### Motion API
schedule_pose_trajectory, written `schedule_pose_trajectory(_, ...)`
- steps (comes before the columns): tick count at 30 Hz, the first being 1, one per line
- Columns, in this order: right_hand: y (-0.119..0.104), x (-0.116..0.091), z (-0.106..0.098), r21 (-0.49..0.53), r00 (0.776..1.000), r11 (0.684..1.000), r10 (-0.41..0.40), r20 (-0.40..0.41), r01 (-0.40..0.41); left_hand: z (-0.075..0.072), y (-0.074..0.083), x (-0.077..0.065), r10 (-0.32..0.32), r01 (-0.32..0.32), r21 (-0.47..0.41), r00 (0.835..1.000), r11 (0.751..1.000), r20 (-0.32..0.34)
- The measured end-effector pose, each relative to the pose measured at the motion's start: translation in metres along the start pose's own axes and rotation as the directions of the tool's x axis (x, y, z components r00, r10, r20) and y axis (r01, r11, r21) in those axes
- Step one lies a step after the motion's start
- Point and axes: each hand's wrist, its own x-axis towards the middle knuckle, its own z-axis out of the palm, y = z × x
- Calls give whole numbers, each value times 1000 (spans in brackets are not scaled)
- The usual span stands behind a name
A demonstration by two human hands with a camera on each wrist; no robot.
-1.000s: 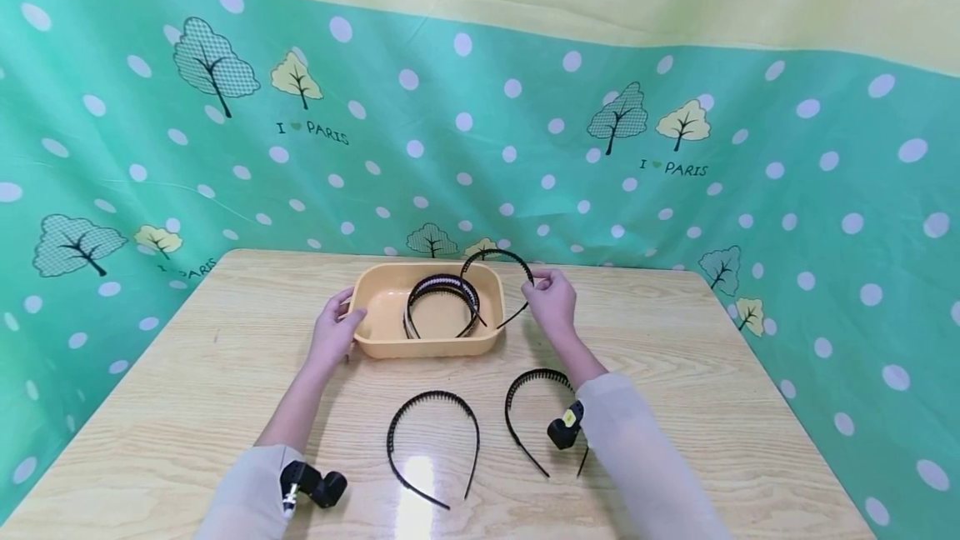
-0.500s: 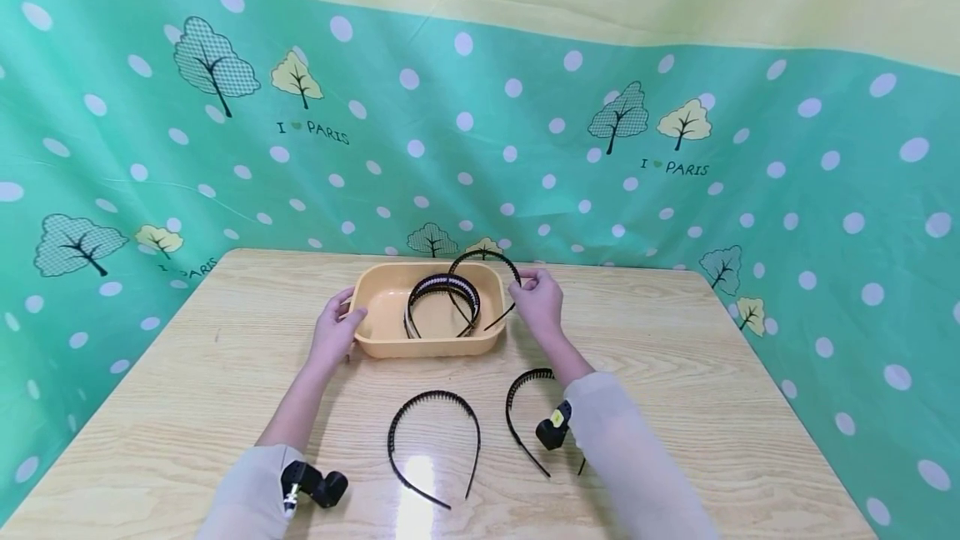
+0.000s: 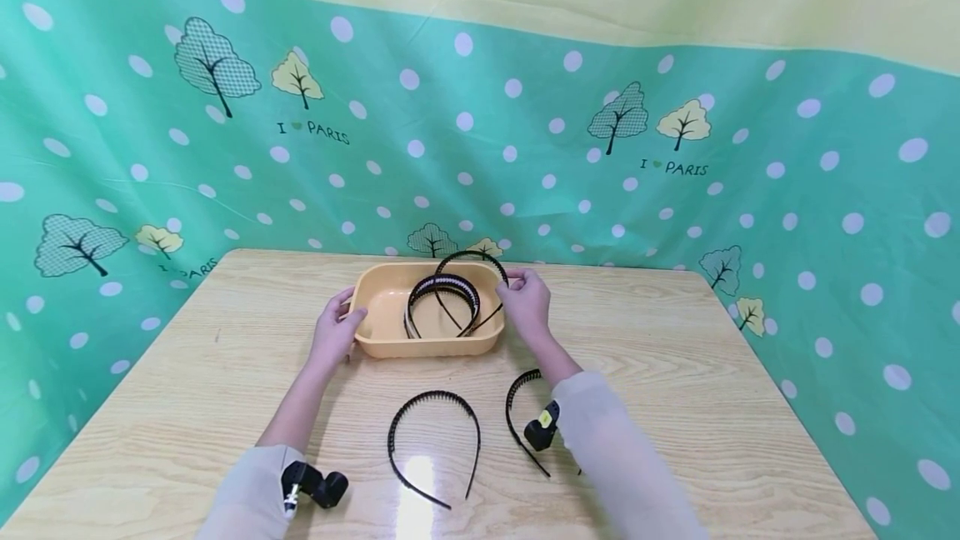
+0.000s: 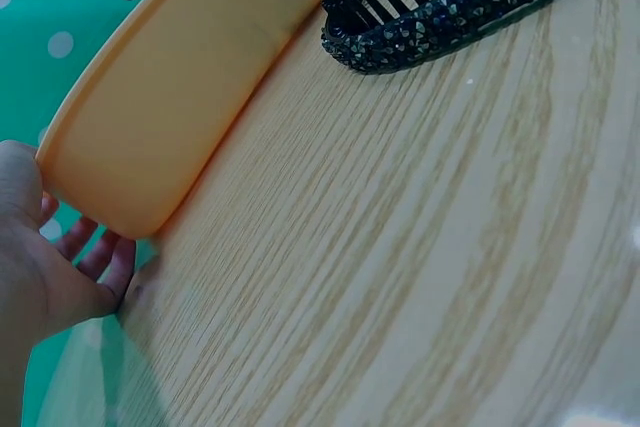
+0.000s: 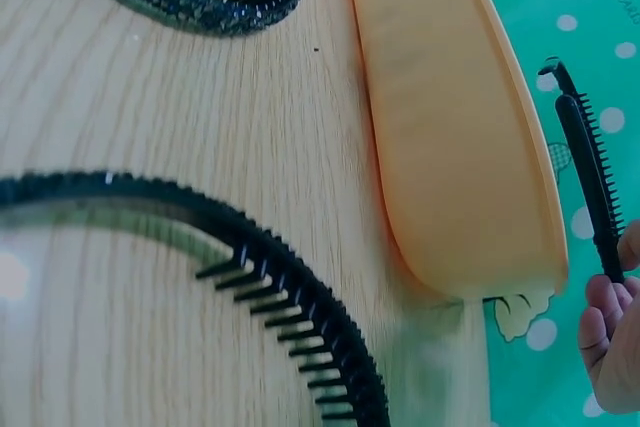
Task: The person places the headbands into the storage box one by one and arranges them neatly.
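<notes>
My left hand [image 3: 336, 332] grips the left end of a pale orange tray [image 3: 427, 347], thumb on its near side and fingers behind it [image 4: 95, 252]. My right hand [image 3: 527, 300] pinches one end of a thin black toothed headband [image 3: 467, 258] and holds it tilted over the tray's right end. The held headband [image 5: 592, 175] hangs just beyond the tray's rim [image 5: 450, 127], with my fingers [image 5: 612, 339] below it. Other black headbands [image 3: 442, 288] lie in the tray.
Two black headbands lie on the wooden table in front of the tray: one in the middle [image 3: 435, 440], one [image 3: 519, 407] partly under my right forearm. A sparkly headband [image 4: 470, 17] and a toothed headband [image 5: 285, 292] show close up. A green dotted curtain surrounds the table.
My right hand has carried the held headband to the left, from beside the tray's right end to over the tray. The left hand and tray have stayed put.
</notes>
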Motion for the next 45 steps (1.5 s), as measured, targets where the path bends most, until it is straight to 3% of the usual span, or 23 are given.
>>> schedule_pose_trajectory(13,-6,-3,10,23,1000,1000,2,28,-3,0,-1,0,7,-7,-7,1000,1000,-1)
schedule_pose_trajectory(20,-8,-5,15,19,999,1000,2,34,-3,0,16,-10,-17,17,-32,1000,999,11)
schedule_pose_trajectory(27,-12,-9,21,28,999,1000,2,35,-3,1,0,-1,1,0,-16,1000,1000,4)
schedule_pose_trajectory(45,-7,-14,33,-30,992,993,-112,59,114,0,1,0,-14,14,-20,1000,1000,0)
